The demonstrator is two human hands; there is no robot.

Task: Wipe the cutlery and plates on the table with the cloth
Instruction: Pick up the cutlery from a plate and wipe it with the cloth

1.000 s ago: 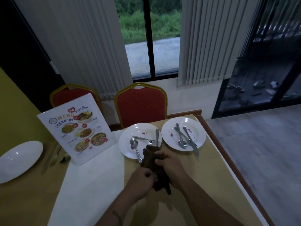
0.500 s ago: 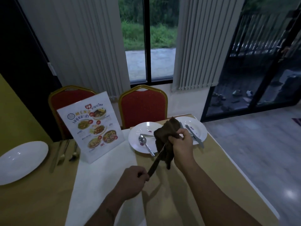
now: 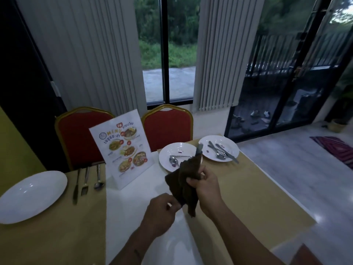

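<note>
My right hand (image 3: pixel 205 185) grips a dark brown cloth (image 3: pixel 186 176) wrapped around a knife (image 3: pixel 199 149), whose end pokes up above the cloth. My left hand (image 3: pixel 160 213) is pinched on the lower end, where the cloth hides the rest of the knife. Both hands hover above the table in front of a white plate (image 3: pixel 171 150) holding a spoon (image 3: pixel 172 160) and a fork (image 3: pixel 181 156). A second white plate (image 3: pixel 232 150) to its right carries several pieces of cutlery (image 3: pixel 219 153) and small purple specks.
A menu stand (image 3: pixel 124 150) rises left of the plates. Further left lie a knife, fork and spoon (image 3: pixel 86 182) beside a large white plate (image 3: pixel 32 196). Two red chairs (image 3: pixel 168 127) stand behind the table. The table's right edge borders the tiled floor.
The knife has swung upright and the cloth has slid down its length towards my left hand. Both hands have dropped a little lower in view, and the view has turned rightwards.
</note>
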